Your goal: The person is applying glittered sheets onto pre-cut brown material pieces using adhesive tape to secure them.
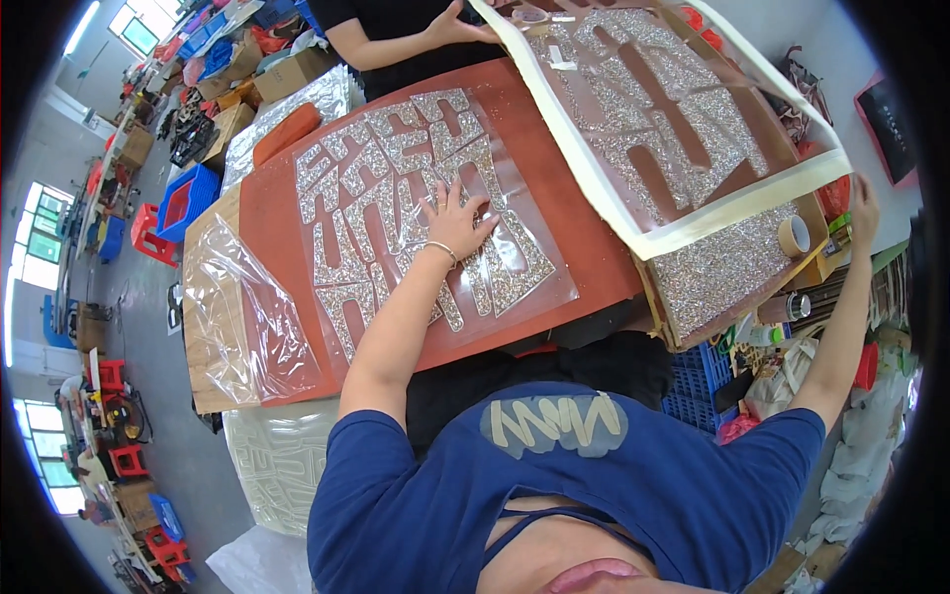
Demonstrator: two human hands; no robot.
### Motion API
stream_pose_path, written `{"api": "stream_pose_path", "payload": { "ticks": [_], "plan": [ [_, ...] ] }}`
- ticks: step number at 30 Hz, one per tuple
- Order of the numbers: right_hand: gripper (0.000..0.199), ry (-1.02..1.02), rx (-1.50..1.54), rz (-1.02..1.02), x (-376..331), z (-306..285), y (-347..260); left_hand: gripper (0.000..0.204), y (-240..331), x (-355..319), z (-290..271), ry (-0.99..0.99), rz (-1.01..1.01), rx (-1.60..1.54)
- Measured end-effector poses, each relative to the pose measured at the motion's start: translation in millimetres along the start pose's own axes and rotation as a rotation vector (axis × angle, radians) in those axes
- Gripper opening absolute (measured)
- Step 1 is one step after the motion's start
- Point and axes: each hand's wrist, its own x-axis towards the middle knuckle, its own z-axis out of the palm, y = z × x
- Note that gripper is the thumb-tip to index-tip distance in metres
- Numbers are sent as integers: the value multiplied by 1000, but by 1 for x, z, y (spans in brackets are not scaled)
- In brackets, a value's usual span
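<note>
A: Count the sheets.

B: Two with glitter shapes. One clear film sheet [435, 208] lies flat on the red-brown board [584, 247]; silver glitter pieces [381, 158] sit under it. The second, a lifted sheet with a cream border [633, 213], is tilted up over the far right of the table.

A: Hands of the wearer?

B: Left hand [457, 220] lies flat on the clear film, fingers spread wide, palm down, gripping nothing; glitter pieces lie under and all around the fingertips. A thin bracelet sits at the wrist. Right hand [863, 203] is raised at the lower right corner of the lifted sheet, right by the cream border; whether the fingers pinch it I cannot tell.

A: Anyone else?

B: One other person in black across the table; that person's hand [457, 25] touches the far edge of the lifted sheet.

A: Packages, rolls?

B: One tape roll [794, 236], tan, just below and left of the right hand's fingers. One loose crumpled plastic wrap [233, 307], well left of the left fingers, hanging over the board's end. One blue crate [188, 198] on the floor beyond that. One orange pad [287, 134] beyond the left fingertips, near the board's far corner. Cardboard boxes [292, 71] farther back, count unclear.
</note>
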Motion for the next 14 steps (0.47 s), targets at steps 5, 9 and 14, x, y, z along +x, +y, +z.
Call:
{"api": "stream_pose_path", "payload": {
  "ticks": [5,9,14],
  "plan": [
    [26,85,6,9,-78,48,-108,46,-4,12,-2,-44,-37,-7],
    [33,-310,336,-758,-221,93,-304,46,-4,12,-2,-17,-33,65],
    [25,-634,583,-889,-325,89,-433,51,-5,9,1,-23,-24,59]
  ]
}}
